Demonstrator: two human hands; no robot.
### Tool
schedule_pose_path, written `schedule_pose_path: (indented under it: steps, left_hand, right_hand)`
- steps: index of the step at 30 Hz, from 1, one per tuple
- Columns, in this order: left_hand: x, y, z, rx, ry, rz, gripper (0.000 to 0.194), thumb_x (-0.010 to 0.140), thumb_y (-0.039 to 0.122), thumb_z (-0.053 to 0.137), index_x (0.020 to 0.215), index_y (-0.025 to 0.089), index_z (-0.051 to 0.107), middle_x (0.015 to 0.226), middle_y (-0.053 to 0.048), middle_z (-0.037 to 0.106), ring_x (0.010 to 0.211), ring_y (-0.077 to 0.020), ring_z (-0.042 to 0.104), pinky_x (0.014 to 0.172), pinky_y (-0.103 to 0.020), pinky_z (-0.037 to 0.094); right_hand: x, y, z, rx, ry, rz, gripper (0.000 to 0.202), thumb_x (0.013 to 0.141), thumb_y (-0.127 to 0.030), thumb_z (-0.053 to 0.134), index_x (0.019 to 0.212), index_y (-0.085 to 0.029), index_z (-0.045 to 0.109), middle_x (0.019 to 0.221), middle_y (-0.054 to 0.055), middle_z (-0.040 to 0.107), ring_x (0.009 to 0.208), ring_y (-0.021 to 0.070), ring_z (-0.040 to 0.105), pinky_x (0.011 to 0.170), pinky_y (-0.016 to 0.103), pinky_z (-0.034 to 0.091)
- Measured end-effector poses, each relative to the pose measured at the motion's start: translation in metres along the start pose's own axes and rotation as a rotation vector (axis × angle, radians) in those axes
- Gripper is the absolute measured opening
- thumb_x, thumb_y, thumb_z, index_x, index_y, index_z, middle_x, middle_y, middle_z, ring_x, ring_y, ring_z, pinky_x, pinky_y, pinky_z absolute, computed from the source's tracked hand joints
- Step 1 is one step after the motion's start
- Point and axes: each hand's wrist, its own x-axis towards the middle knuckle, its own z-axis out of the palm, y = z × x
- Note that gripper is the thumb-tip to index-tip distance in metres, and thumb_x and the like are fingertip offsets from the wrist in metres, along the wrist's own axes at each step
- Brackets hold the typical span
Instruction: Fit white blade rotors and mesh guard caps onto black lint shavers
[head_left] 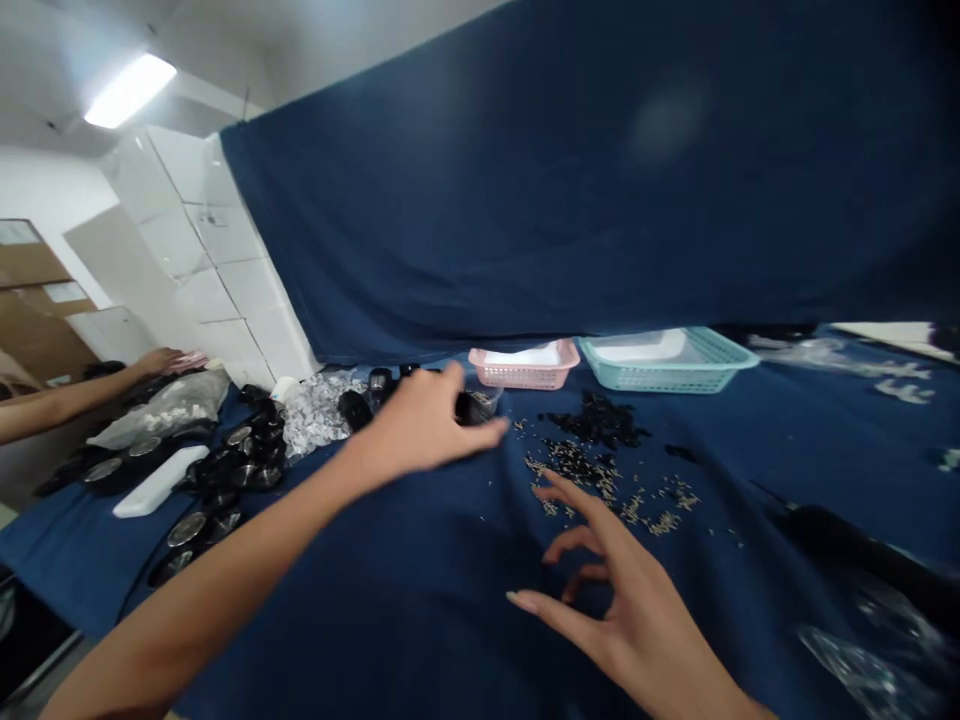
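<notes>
My left hand (pixel 427 415) reaches over the blue cloth, its thumb stretched to the right beside a small dark object in clear plastic (pixel 476 405). Its other fingers point away and are partly hidden and blurred, so any hold cannot be made out. Nearer the front right, my right hand (pixel 607 600) hovers with fingers curved and apart, nothing between them. Just beyond it lie scattered small screws (pixel 630 505) and a pile of black small parts (pixel 600 420).
A pink basket (pixel 525 372) and a teal basket (pixel 667 375) stand at the back. Clear plastic pieces (pixel 319 410), black round parts (pixel 240 455) and a white object (pixel 161 482) lie left. A black tool (pixel 847 540) lies right. Another person's arm (pixel 90 390) reaches in far left.
</notes>
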Motion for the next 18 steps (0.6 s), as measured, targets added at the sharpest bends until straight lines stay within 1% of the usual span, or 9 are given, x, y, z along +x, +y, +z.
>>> schedule_pose_path:
  steps: [2, 4, 6, 8, 10, 12, 14, 16, 18]
  left_hand:
    - [-0.022, 0.032, 0.017, -0.069, -0.062, 0.021, 0.044, 0.071, 0.059, 0.074, 0.062, 0.027, 0.045, 0.056, 0.0, 0.043, 0.058, -0.0228, 0.051, 0.063, -0.038, 0.037]
    - [-0.042, 0.052, 0.033, -0.25, -0.103, -0.026, 0.047, 0.07, 0.041, 0.076, 0.057, 0.03, 0.032, 0.054, 0.005, 0.029, 0.064, -0.0291, 0.055, 0.07, -0.042, 0.038]
    - [-0.055, 0.06, 0.041, -0.366, -0.144, -0.032, 0.052, 0.07, 0.034, 0.075, 0.058, 0.031, 0.025, 0.054, 0.006, 0.024, 0.067, -0.0313, 0.056, 0.07, -0.043, 0.038]
    - [-0.06, 0.059, 0.037, -0.392, -0.194, -0.004, 0.051, 0.072, 0.038, 0.074, 0.059, 0.031, 0.026, 0.055, 0.005, 0.027, 0.064, -0.0287, 0.055, 0.063, -0.038, 0.037]
    - [-0.06, 0.053, 0.026, -0.36, -0.308, 0.005, 0.043, 0.078, 0.048, 0.069, 0.06, 0.03, 0.033, 0.052, 0.004, 0.034, 0.058, -0.0247, 0.053, 0.055, -0.034, 0.034]
    - [-0.057, 0.043, 0.013, -0.351, -0.536, -0.028, 0.036, 0.083, 0.052, 0.061, 0.064, 0.027, 0.044, 0.048, 0.003, 0.043, 0.053, -0.0213, 0.055, 0.05, -0.031, 0.036]
    - [-0.053, 0.029, 0.004, -0.382, -0.716, -0.085, 0.032, 0.086, 0.052, 0.059, 0.073, 0.024, 0.052, 0.05, 0.003, 0.056, 0.051, -0.018, 0.06, 0.05, -0.027, 0.042]
    - [-0.047, 0.008, 0.002, -0.353, -0.672, -0.111, 0.03, 0.087, 0.051, 0.058, 0.084, 0.021, 0.056, 0.058, 0.002, 0.065, 0.05, -0.0149, 0.064, 0.051, -0.025, 0.047]
    - [-0.038, -0.02, 0.005, -0.239, -0.483, -0.117, 0.029, 0.091, 0.049, 0.055, 0.09, 0.02, 0.059, 0.064, 0.001, 0.069, 0.053, -0.0135, 0.065, 0.054, -0.025, 0.048]
  right_hand:
    - [-0.001, -0.003, 0.004, 0.048, 0.063, 0.051, 0.091, 0.076, -0.05, 0.081, 0.152, -0.029, 0.035, 0.14, 0.015, 0.057, 0.08, 0.0212, 0.072, 0.054, 0.03, 0.064]
    - [-0.002, -0.005, 0.008, 0.052, 0.082, 0.082, 0.087, 0.071, -0.051, 0.084, 0.145, -0.025, 0.046, 0.134, 0.014, 0.064, 0.094, 0.028, 0.074, 0.071, 0.036, 0.067]
    - [-0.002, -0.005, 0.012, 0.065, 0.058, 0.085, 0.075, 0.071, -0.049, 0.083, 0.135, -0.023, 0.056, 0.125, 0.013, 0.069, 0.108, 0.0329, 0.071, 0.088, 0.041, 0.063]
    - [-0.001, -0.002, 0.014, 0.141, 0.029, 0.078, 0.065, 0.075, -0.049, 0.079, 0.13, -0.021, 0.058, 0.124, 0.014, 0.07, 0.114, 0.0339, 0.069, 0.094, 0.042, 0.061]
    - [0.001, 0.003, 0.012, 0.239, 0.024, 0.118, 0.061, 0.078, -0.051, 0.076, 0.128, -0.021, 0.057, 0.127, 0.016, 0.069, 0.114, 0.0328, 0.069, 0.091, 0.039, 0.062]
    - [0.005, 0.007, 0.007, 0.271, 0.006, 0.214, 0.06, 0.077, -0.054, 0.077, 0.124, -0.021, 0.058, 0.123, 0.015, 0.071, 0.109, 0.031, 0.072, 0.086, 0.036, 0.063]
    - [0.01, 0.009, -0.001, 0.22, -0.088, 0.302, 0.056, 0.077, -0.055, 0.077, 0.12, -0.022, 0.062, 0.116, 0.012, 0.074, 0.103, 0.0293, 0.074, 0.086, 0.035, 0.064]
    - [0.015, 0.009, -0.009, 0.151, -0.222, 0.332, 0.053, 0.078, -0.053, 0.077, 0.121, -0.023, 0.066, 0.117, 0.009, 0.075, 0.107, 0.0299, 0.073, 0.092, 0.035, 0.062]
    - [0.018, 0.01, -0.014, 0.103, -0.322, 0.322, 0.053, 0.08, -0.051, 0.076, 0.127, -0.028, 0.067, 0.125, 0.006, 0.073, 0.119, 0.031, 0.068, 0.099, 0.036, 0.059]
